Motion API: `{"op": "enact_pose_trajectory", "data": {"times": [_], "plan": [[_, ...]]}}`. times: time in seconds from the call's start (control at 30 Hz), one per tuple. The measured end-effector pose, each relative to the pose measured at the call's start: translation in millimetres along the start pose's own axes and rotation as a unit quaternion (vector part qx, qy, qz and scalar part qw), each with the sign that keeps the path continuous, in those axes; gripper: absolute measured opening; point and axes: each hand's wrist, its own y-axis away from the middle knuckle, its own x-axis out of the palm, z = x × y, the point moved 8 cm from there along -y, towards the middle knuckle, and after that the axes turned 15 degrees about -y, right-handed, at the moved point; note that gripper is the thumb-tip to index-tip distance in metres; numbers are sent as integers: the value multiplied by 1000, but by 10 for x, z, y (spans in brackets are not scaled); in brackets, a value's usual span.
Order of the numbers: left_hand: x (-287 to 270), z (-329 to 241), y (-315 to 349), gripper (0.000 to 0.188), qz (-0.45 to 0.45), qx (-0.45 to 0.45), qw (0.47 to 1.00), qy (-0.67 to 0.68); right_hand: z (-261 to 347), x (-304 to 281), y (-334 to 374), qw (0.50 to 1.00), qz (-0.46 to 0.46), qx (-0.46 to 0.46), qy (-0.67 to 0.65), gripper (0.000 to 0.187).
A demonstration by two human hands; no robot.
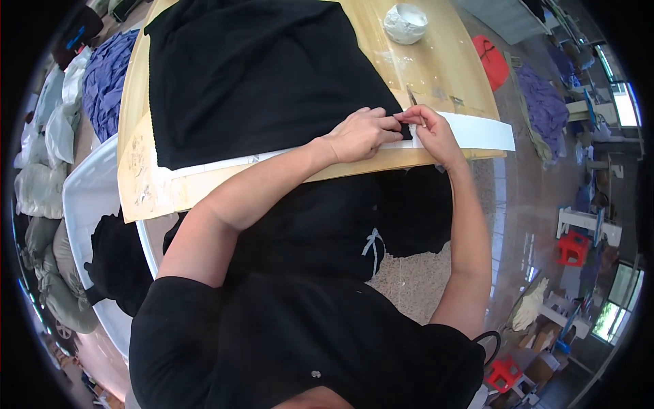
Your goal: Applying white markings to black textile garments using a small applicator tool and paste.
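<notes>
Shirt (300, 327); right fingers (426, 112) closed round slim tool (411, 95).

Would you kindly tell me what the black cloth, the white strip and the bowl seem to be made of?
Black cloth: probably textile, soft and matte, since it drapes in gentle folds.
White strip: perhaps paper, card or plastic; it looks smooth, plain and thin.
Bowl: the outside looks like crinkled white film or tape, slightly shiny, judging by its wrinkles; what lies underneath is hidden.

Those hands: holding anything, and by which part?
The right hand holds a slim tool by its nearer part; the left hand touches the black cloth near its right corner, grip unclear.
</notes>
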Motion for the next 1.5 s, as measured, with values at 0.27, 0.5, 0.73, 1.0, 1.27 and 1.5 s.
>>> {"op": "enact_pose_trajectory", "data": {"times": [0.27, 0.5, 0.73, 1.0, 1.27, 1.5], "plan": [[70, -157, -62, 33, 57, 101, 987, -113, -46, -58, 11, 999, 0, -40, 14, 33], [443, -753, -39, 52, 258, 47, 901, -344, 117, 13, 59, 987, -4, -61, 150, 31], [434, -735, 76, 61, 139, -32, 927, -347, 301, 33, -30, 971, -28, -100, 213, 28], [427, -772, 147, 61, 159, -93, 944, -274, 1007, -902, -1463, 924, -251, -214, 193, 30], [409, -726, 128, 51, 126, -117, 955, -243, 921, -1010, -1994, 904, -201, -146, 347, 22], [434, -703, 116, 54, 154, -116, 953, -236, 940, -923, -1805, 969, -187, -154, 39, 16]]}}
